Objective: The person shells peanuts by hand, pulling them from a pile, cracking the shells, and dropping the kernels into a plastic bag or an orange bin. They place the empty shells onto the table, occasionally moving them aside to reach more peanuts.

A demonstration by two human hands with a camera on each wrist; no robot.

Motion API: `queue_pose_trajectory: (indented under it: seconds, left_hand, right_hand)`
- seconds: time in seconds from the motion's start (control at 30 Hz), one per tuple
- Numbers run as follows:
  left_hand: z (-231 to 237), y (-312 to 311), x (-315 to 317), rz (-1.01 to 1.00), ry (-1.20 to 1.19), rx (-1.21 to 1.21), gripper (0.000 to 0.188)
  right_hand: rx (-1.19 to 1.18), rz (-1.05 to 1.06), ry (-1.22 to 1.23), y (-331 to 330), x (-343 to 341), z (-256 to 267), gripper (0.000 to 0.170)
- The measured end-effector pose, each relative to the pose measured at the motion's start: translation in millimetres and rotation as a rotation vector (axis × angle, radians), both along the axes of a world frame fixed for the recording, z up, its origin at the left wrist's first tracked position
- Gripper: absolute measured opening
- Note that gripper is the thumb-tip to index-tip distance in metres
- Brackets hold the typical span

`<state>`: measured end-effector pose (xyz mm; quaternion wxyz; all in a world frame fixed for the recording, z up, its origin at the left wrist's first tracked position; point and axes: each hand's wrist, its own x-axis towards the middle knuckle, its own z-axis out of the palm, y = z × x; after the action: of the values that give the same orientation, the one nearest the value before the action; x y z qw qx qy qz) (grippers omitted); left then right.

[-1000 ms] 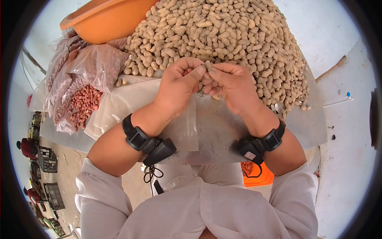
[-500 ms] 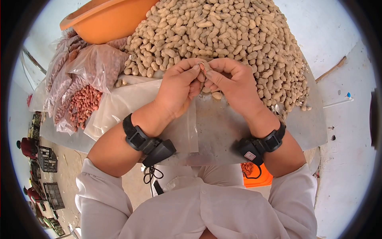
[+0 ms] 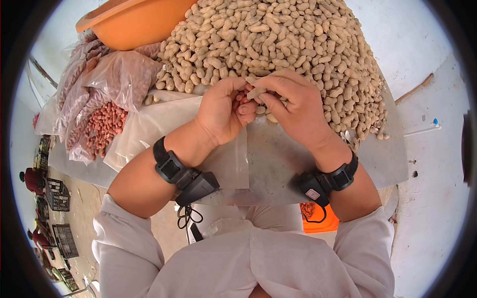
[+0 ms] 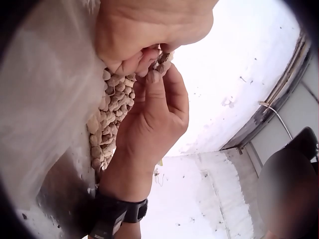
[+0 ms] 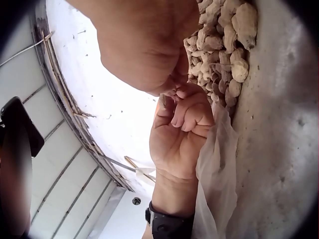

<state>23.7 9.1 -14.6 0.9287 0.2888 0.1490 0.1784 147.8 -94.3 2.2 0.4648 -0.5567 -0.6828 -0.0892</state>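
Note:
Both hands meet at the near edge of a heap of unshelled peanuts. My right hand pinches a broken peanut shell between thumb and fingers. Just beside it, my left hand is turned palm up, its fingers curled round several red peanut kernels. In the left wrist view, the shell shows at the right thumb tip. The right wrist view has the left fingers folded in toward the palm, with the right hand partly covering them.
Left of the heap lie plastic bags of red kernels, one with loose kernels at its mouth. An orange basin stands behind them. A clear plastic sheet covers part of the metal table. Below is an orange container.
The hands were close together over a peanut; now the left palm has turned upward, showing red kernels. The right hand has shifted slightly and holds the broken shell.

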Motion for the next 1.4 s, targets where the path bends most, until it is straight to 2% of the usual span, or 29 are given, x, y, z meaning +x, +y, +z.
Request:
queue_pose_trajectory:
  seconds: [0.07,0.17,0.27,0.37,0.47,0.5,0.6,0.73,0.9,1.07,1.17,1.27,1.4]
  left_hand:
    - [-1.5,1.9,0.4,-0.01,0.017,0.01,0.021]
    - [-4.1,4.1,0.4,-0.029,-0.016,-0.025,0.018]
    - [-2.5,4.9,1.1,-0.022,-0.036,0.049,0.015]
    - [-0.2,6.0,1.8,0.011,-0.059,0.1,0.014]
    - [-0.3,8.8,1.8,0.048,-0.028,0.2,0.015]
    - [-2.8,11.5,1.5,0.059,-0.017,0.233,0.018]
    - [-2.0,8.9,1.2,0.071,0.0,0.243,0.019]
    - [-0.7,5.3,1.7,0.063,0.013,0.246,0.019]
    - [-3.1,5.3,2.8,0.034,-0.019,0.24,0.02]
    - [-4.3,5.8,4.0,0.056,0.001,0.233,0.02]
    - [-6.0,8.6,3.3,0.048,-0.023,0.208,0.02]
    - [-5.9,10.3,4.0,0.049,-0.023,0.194,0.02]
    - [-8.7,12.1,3.2,0.04,-0.035,0.22,0.019]
  right_hand:
    - [0.02,-0.006,-0.046,0.4,0.5,-0.1,0.016]
    - [-0.004,-0.002,0.058,0.8,0.1,-2.3,0.018]
    - [-0.098,0.068,0.46,-2.0,0.9,-1.8,0.018]
    - [-0.215,0.13,0.688,-10.6,10.7,16.7,0.017]
    - [-0.366,0.192,0.585,-28.0,26.9,37.8,0.016]
    - [-0.511,0.202,0.569,-36.1,31.6,46.9,0.015]
    - [-0.7,0.199,0.34,-57.3,42.8,58.2,0.013]
    - [-0.826,0.11,0.206,-92.7,60.7,68.7,0.012]
    - [-1.049,-0.17,0.097,-130.0,78.3,78.5,0.012]
    - [-1.076,-0.24,0.035,-142.3,88.3,69.0,0.016]
    - [-0.953,-0.292,0.071,-141.2,82.8,73.3,0.017]
    - [-0.888,-0.233,0.074,-129.2,67.3,76.5,0.017]
    - [-0.844,-0.212,-0.166,-107.8,43.6,61.2,0.017]
